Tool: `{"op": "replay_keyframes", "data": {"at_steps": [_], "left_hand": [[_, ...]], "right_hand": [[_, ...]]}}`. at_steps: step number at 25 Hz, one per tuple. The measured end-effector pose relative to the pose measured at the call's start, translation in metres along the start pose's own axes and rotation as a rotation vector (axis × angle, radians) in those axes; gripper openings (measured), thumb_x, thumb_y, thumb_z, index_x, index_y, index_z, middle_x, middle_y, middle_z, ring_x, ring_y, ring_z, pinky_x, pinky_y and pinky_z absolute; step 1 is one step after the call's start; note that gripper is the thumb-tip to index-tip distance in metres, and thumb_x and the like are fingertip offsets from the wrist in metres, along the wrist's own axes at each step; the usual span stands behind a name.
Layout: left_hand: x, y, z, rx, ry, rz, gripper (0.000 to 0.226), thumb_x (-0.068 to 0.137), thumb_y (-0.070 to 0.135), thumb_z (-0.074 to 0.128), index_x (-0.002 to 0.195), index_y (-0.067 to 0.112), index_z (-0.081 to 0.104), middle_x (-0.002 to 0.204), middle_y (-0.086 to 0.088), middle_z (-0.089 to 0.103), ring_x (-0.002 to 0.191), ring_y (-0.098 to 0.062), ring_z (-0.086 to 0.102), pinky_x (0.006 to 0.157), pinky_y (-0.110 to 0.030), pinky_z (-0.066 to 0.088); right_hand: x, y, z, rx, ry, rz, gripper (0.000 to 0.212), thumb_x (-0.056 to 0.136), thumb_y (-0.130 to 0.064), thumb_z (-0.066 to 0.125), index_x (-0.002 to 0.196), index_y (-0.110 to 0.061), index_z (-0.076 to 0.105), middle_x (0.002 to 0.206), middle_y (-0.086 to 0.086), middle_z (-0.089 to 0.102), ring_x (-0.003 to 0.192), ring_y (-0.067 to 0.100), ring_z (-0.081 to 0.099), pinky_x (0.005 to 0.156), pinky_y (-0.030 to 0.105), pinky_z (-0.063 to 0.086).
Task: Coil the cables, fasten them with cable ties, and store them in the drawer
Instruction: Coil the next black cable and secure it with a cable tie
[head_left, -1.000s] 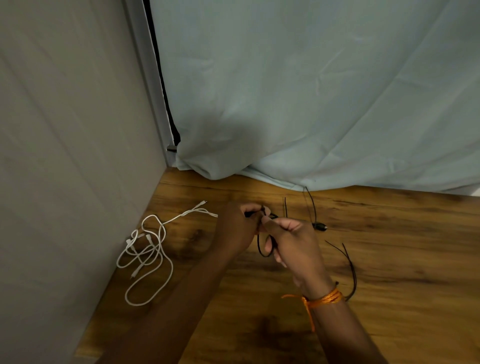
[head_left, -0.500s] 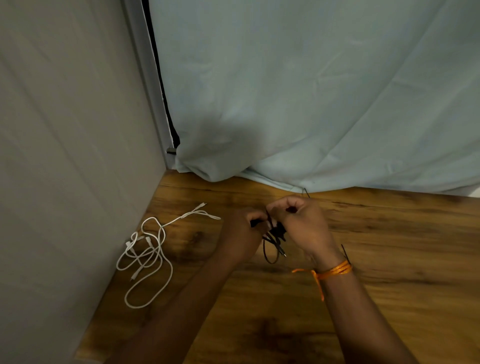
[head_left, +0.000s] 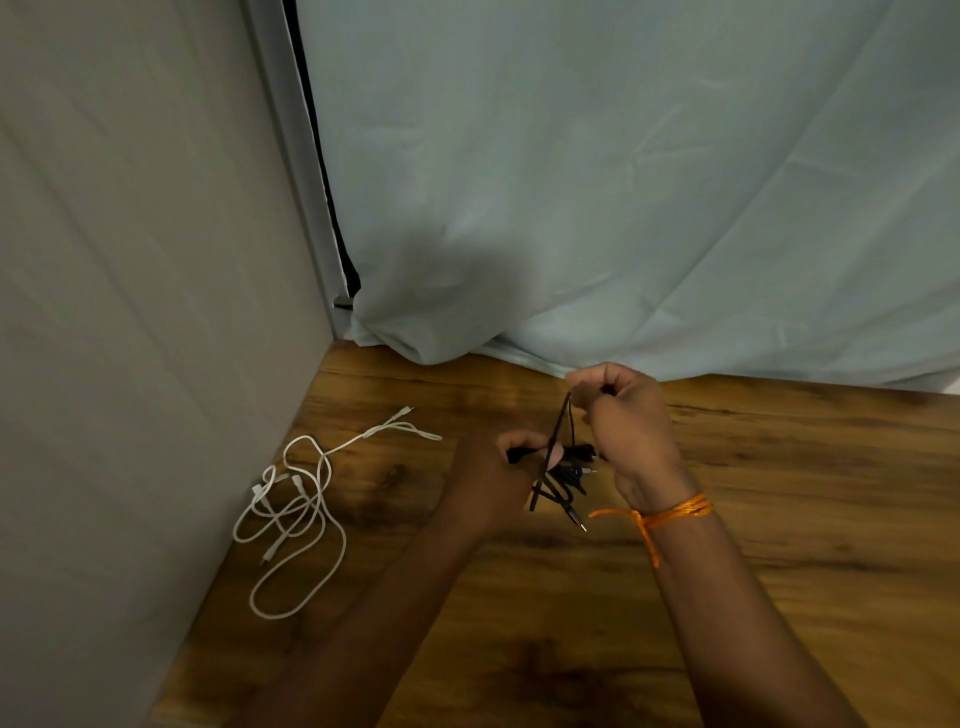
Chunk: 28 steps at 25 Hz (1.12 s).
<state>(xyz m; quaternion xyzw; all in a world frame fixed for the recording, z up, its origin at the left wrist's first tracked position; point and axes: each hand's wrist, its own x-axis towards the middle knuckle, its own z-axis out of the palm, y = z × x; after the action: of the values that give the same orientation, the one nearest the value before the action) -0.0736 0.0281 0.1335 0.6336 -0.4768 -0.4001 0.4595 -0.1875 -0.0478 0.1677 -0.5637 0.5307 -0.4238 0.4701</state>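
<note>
A bundled black cable (head_left: 563, 480) hangs between my hands above the wooden table (head_left: 779, 519), its plug ends dangling down. My left hand (head_left: 493, 473) grips the bundle at its left side. My right hand (head_left: 623, 415), with an orange thread on its wrist, pinches a thin black cable tie (head_left: 563, 421) that runs up from the bundle and holds it raised. A loose white cable (head_left: 296, 509) lies tangled on the table at the left, close to the wall. No drawer is in view.
A grey wall (head_left: 130, 312) borders the table on the left. A pale blue cloth (head_left: 623, 182) hangs behind and drapes onto the table's far edge. Bare wood stretches to the right of my hands.
My right hand has risen and moved away from me, drawing the black tie upward from the bundle. The left hand stays in place on the cable. The white cable has not moved.
</note>
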Motion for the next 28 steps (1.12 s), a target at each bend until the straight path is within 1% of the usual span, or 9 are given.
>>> {"op": "replay_keyframes", "data": {"at_steps": [3,5,9,13,15,17,22,25,28], "left_hand": [[-0.013,-0.009,0.009,-0.001,-0.054,-0.046,0.013,0.091,0.022,0.064,0.087,0.032,0.072,0.092,0.015,0.070,0.086,0.000,0.063,0.071,-0.013,0.046],[-0.018,-0.011,0.011,-0.010,-0.070,-0.037,0.016,0.096,0.021,0.057,0.097,0.027,0.071,0.099,0.013,0.069,0.088,-0.001,0.062,0.068,-0.010,0.044],[-0.018,-0.002,0.011,-0.055,-0.091,-0.029,0.025,0.101,0.023,0.047,0.109,0.014,0.069,0.079,0.013,0.061,0.064,0.008,0.056,0.052,-0.003,0.039],[-0.022,0.004,0.013,-0.086,-0.052,-0.025,0.037,0.096,0.043,0.049,0.094,0.015,0.073,0.066,0.007,0.064,0.058,0.008,0.057,0.055,-0.007,0.042],[-0.019,0.003,0.012,-0.084,-0.018,-0.064,0.034,0.093,0.046,0.053,0.090,0.019,0.075,0.068,0.003,0.066,0.057,0.006,0.056,0.056,-0.010,0.043],[-0.016,0.003,0.011,-0.105,-0.014,-0.117,0.027,0.093,0.043,0.056,0.089,0.025,0.075,0.066,0.008,0.065,0.055,0.005,0.055,0.055,-0.011,0.043],[-0.016,0.001,0.012,-0.092,-0.025,-0.152,0.023,0.093,0.041,0.057,0.095,0.026,0.074,0.087,0.003,0.072,0.062,0.001,0.060,0.052,-0.009,0.045],[-0.007,0.003,0.007,-0.039,0.037,-0.121,0.025,0.094,0.042,0.054,0.092,0.026,0.073,0.083,-0.004,0.070,0.056,-0.001,0.055,0.055,-0.017,0.044],[0.006,0.006,-0.002,-0.030,0.123,-0.024,0.029,0.094,0.040,0.055,0.084,0.019,0.073,0.073,-0.010,0.065,0.057,-0.009,0.050,0.057,-0.028,0.039]], "right_hand": [[0.022,-0.006,-0.010,0.078,0.102,-0.019,0.012,0.091,-0.008,0.061,0.081,-0.012,0.067,0.073,0.000,0.063,0.074,0.014,0.058,0.071,0.029,0.048],[0.038,-0.008,-0.015,0.092,0.140,-0.017,0.014,0.092,-0.012,0.063,0.077,-0.012,0.065,0.070,0.002,0.063,0.075,0.018,0.059,0.073,0.036,0.049],[0.047,0.000,-0.013,0.124,0.135,0.033,0.016,0.093,-0.017,0.063,0.077,-0.014,0.064,0.067,0.002,0.061,0.073,0.021,0.059,0.071,0.038,0.048],[0.047,0.005,-0.011,0.148,0.094,0.069,0.012,0.096,-0.015,0.057,0.086,-0.009,0.061,0.071,0.007,0.062,0.066,0.020,0.063,0.054,0.029,0.048],[0.048,0.006,-0.012,0.195,0.050,0.087,0.010,0.099,-0.014,0.053,0.096,-0.005,0.058,0.076,0.011,0.064,0.058,0.016,0.066,0.047,0.026,0.047],[0.049,0.004,-0.013,0.219,0.029,0.095,0.010,0.100,-0.014,0.050,0.099,-0.005,0.055,0.076,0.011,0.064,0.056,0.016,0.068,0.045,0.025,0.047],[0.046,-0.002,-0.014,0.241,0.028,0.092,0.011,0.101,-0.016,0.049,0.101,-0.006,0.055,0.075,0.009,0.065,0.058,0.018,0.068,0.048,0.027,0.048],[0.035,-0.006,-0.011,0.218,-0.029,0.121,0.020,0.100,-0.026,0.052,0.103,-0.008,0.061,0.079,0.009,0.070,0.064,0.016,0.068,0.053,0.027,0.051],[0.015,0.001,-0.005,0.005,-0.170,0.156,0.037,0.096,-0.043,0.055,0.092,-0.009,0.068,0.084,0.008,0.076,0.073,0.017,0.070,0.063,0.031,0.053]]}}
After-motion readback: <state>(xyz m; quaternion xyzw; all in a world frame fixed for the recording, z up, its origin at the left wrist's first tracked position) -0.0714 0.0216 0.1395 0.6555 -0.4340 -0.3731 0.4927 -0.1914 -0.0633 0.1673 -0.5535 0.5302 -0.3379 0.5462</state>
